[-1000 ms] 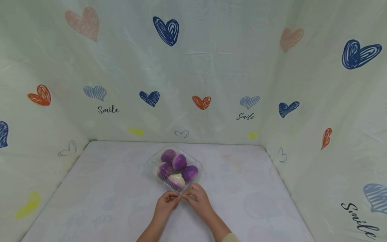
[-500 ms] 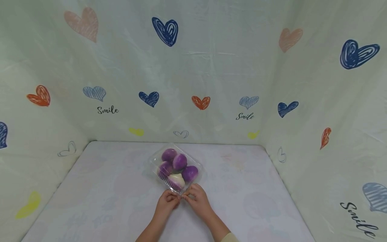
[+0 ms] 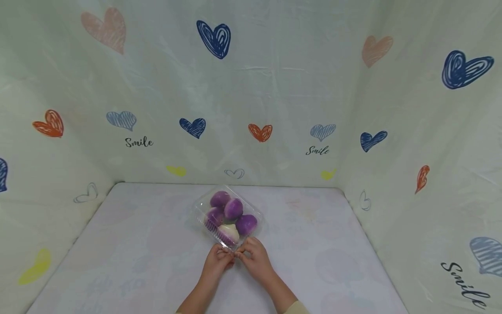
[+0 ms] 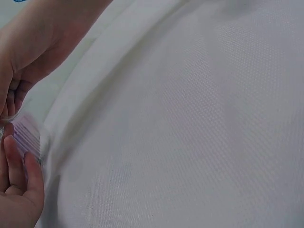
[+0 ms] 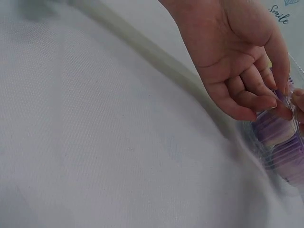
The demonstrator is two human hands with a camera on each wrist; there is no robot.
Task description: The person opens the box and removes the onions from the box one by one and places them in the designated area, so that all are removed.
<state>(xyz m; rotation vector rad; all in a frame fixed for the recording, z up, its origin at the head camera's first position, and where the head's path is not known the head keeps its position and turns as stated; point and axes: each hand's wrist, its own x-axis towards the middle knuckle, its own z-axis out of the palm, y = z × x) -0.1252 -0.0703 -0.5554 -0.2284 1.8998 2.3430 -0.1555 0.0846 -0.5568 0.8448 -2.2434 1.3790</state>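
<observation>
A clear plastic clamshell box with ridged sides sits on the table, one corner toward me. Inside it lie several round purple-and-white vegetables resembling turnips or onions; one shows its pale pointed end. At the near corner, my left hand pinches the box edge between thumb and curled fingers. My right hand pinches the same corner from the other side, its fingertips almost meeting the left ones. In the right wrist view, the ridged plastic wall shows just beyond the fingertips.
The table has a pale cloth with faint prints. White curtains printed with hearts and "Smile" hang behind it and at both sides. The box stands near the middle of the table, toward its back edge.
The box's far corner sits slightly higher in the head view, and the left hand has edged a little forward along the near corner. The right hand has barely moved.
</observation>
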